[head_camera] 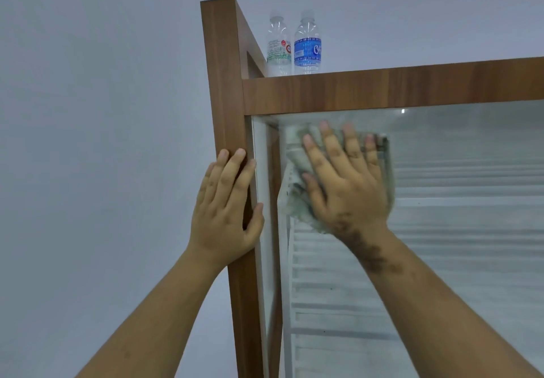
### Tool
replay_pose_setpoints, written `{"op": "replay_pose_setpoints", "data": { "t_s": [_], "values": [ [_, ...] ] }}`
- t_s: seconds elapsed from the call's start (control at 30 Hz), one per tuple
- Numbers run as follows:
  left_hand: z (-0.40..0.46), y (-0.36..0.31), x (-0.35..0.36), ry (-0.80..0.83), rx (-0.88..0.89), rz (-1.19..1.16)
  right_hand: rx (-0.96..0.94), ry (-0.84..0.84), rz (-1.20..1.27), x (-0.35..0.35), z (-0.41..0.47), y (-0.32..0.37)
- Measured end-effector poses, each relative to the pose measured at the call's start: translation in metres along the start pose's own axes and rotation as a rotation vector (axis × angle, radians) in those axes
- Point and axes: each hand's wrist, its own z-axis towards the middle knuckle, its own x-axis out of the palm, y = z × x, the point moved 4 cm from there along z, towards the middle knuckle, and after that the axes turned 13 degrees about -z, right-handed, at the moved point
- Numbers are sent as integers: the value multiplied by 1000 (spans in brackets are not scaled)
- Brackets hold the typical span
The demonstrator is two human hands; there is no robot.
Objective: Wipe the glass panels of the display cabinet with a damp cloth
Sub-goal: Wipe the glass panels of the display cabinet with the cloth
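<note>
Nearest the camera, two bare forearms reach up to the cabinet. The left hand lies flat on the brown wood-grain corner post of the display cabinet, fingers extended and wrapped loosely round the post's edge, thumb touching the white inner strip; it braces, grasping nothing else. The right hand is spread open, fingers splayed, palm pressing a crumpled grey-green damp cloth against the front glass panel, in the panel's upper left corner just under the brown wooden top rail. The cloth is pinned rather than gripped, and part of it hangs loose below the palm.

Risks from here, as a judgement:

- With only flat pressure holding it, the cloth could slide out from under the palm on a fast stroke and drop.
- The cloth looks soiled, so it may smear grime across the glass instead of lifting it; faint streaks seem to show near the corner.
- Pushing hard on the pane near its frame edge could flex or rattle the glass.

Farther back, on the cabinet's top at its left rear corner, stand two clear plastic water bottles, one with a white and green label, one with a blue label, just beside each other. A shove on the post or vigorous rubbing could rock the cabinet and topple them. Behind is a plain pale wall.
</note>
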Motion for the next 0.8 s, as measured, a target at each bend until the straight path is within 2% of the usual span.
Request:
{"op": "replay_pose_setpoints", "data": {
  "t_s": [0.1, 0.2, 0.33, 0.4, 0.47, 0.57, 0.67, 0.73, 0.8],
  "values": [
    [-9, 3, 0, 6, -25, -119, -197, 64, -21, 5, -20, 35],
    [-17, 5, 1, 31, -33, -187, -268, 29, -37, 2, -38, 14],
    [-20, 5, 2, 72, -47, -269, -53, -31, -37, 0, -11, -3],
    [-21, 3, 2, 86, -60, -295, 34, -19, -14, 2, 9, 17],
    [-22, 3, 2, 89, -60, -311, 33, 18, -1, 6, 17, 41],
    [-24, 3, 2, 83, -47, -327, -125, 61, -43, 8, -5, 55],
    [-26, 2, 0, 93, -53, -347, -303, 75, -69, 4, -39, 29],
    [-26, 0, 0, 103, -72, -347, -234, 52, -81, 1, -40, -5],
    [-25, -2, 1, 94, -90, -334, -47, 0, -92, -1, -23, -32]
  ]
}}
